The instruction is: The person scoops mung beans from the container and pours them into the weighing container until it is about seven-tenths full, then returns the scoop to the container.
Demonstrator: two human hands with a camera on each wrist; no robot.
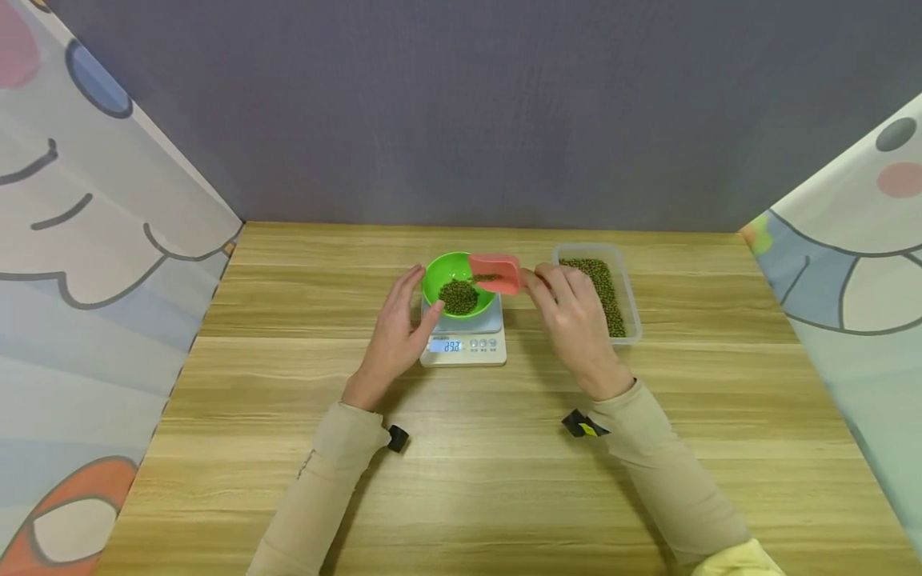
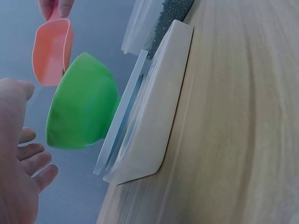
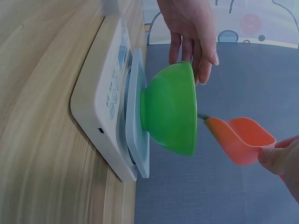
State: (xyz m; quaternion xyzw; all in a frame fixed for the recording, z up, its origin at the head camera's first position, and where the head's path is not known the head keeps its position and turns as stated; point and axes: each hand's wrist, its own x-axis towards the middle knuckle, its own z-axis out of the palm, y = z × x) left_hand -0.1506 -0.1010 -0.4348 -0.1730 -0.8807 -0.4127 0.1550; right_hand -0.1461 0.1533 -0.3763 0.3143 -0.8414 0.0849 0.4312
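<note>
Your right hand (image 1: 576,320) pinches the handle of the pink scoop (image 1: 497,274), tipped over the right edge of the green bowl (image 1: 450,272). The bowl sits on the white scale (image 1: 464,348) in the middle of the worktop (image 1: 288,384). Your left hand (image 1: 396,328) is open, fingers straight, by the bowl's left side; it seems to touch the rim. A clear tub (image 1: 627,304) of beans sits on the right, partly hidden behind your right hand. The scale's numbers are too small to read.
</note>
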